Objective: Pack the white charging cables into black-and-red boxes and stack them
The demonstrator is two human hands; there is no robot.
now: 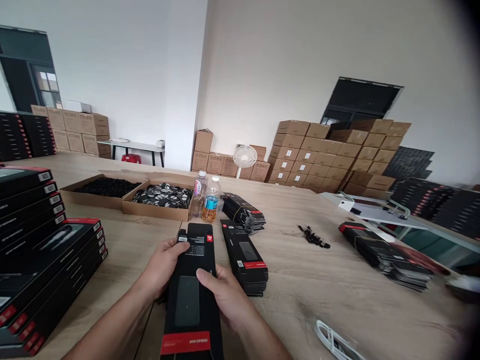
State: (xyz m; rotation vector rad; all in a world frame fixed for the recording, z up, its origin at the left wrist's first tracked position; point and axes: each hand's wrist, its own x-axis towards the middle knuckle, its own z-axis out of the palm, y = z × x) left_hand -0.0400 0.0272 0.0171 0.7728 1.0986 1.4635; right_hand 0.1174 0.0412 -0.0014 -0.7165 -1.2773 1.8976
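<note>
Between my hands is a black flat-folded packaging box (pixel 187 302) with a red band at its near end and a flap at its far end. My left hand (pixel 162 264) grips its far left edge, thumb on top near a white label. On the right edge my right hand (pixel 229 295) holds it, its thumb lying across the front. Just right of it lies a stack of similar flat boxes (pixel 243 250). Behind that, another bundle of flat boxes (pixel 242 210) rests on the table. The fingers under the box are hidden.
Filled-out black boxes (pixel 75 250) are stacked at the left. Two cardboard trays (pixel 150 212) hold small black parts, beside two plastic bottles (pixel 210 202). To the right are small black pieces (pixel 314 237), a banded bundle (pixel 378 252) and a white cable (pixel 333 342).
</note>
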